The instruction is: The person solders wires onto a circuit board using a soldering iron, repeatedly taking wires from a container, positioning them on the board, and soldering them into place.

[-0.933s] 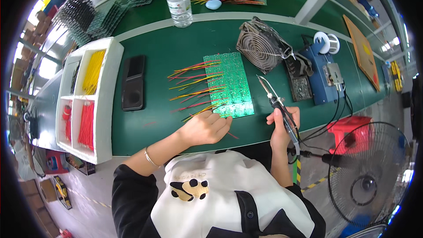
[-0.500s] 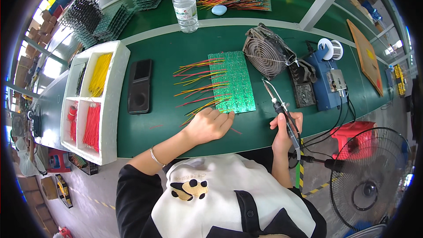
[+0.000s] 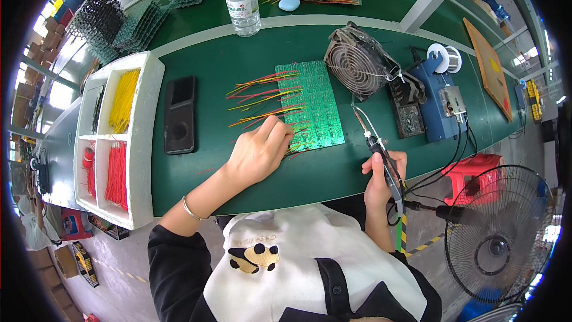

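Note:
A green circuit board [image 3: 316, 104] lies on the green table in front of me, with red and yellow wires [image 3: 262, 86] fanning out from its left side. My left hand [image 3: 259, 152] is closed over the board's lower left edge, covering some of the lower wires. Its fingertips point down, and whatever they pinch is hidden. To the right of the board, my right hand [image 3: 384, 182] grips a soldering iron [image 3: 381, 154] with a thin guide tube alongside. The iron's tip points up and away, apart from the board, just below a small fan.
A white foam tray [image 3: 143, 143] holds yellow and red wires at left, beside a black rectangular device [image 3: 180, 116]. Behind the board stand a bottle [image 3: 242, 6] and the small fan [image 3: 359, 62]. A blue soldering station [image 3: 438, 98] with a solder spool and trailing cables sits right.
My left hand has moved left and slightly up along the wires, uncovering the board's lower edge. My right hand still holds the iron in nearly the same place. The view has shifted slightly.

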`<state>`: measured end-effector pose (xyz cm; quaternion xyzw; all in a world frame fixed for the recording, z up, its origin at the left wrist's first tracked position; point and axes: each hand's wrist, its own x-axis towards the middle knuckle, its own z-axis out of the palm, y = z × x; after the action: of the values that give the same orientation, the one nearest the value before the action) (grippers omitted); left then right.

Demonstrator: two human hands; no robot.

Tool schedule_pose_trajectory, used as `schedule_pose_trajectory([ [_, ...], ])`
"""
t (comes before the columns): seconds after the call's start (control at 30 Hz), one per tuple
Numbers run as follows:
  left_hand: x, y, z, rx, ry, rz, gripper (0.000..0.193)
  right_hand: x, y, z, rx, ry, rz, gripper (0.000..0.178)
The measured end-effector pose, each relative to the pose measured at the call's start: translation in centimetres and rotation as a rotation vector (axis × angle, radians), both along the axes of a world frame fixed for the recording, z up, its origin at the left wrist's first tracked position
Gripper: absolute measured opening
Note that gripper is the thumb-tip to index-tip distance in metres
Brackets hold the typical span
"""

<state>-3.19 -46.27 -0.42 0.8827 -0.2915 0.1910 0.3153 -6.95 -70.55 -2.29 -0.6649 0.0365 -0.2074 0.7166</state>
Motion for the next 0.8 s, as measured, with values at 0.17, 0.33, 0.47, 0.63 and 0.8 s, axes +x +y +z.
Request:
schedule_pose_trajectory([
  [0.17,-0.3,0.0,-1.4,0.153,-0.034,0.000,0.016,0.8,1.8,1.2,-0.083,0.094,0.088,0.023],
  [0.33,-0.8,0.2,-1.8,0.232,-0.067,-0.014,0.020,0.7,2.8,0.4,-0.345,0.059,0.101,0.024],
  [0.47,-0.7,0.2,-1.8,0.231,-0.145,-0.018,0.017,1.0,3.0,0.3,-0.314,0.070,0.099,0.024],
  [0.63,-0.6,0.9,-1.8,0.250,-0.198,0.047,0.015,1.1,3.7,0.5,-0.304,0.054,0.101,0.024],
  [0.8,-0.5,1.6,-1.3,0.239,-0.112,0.062,0.014,1.2,4.3,0.3,-0.273,0.102,0.151,0.024],
])
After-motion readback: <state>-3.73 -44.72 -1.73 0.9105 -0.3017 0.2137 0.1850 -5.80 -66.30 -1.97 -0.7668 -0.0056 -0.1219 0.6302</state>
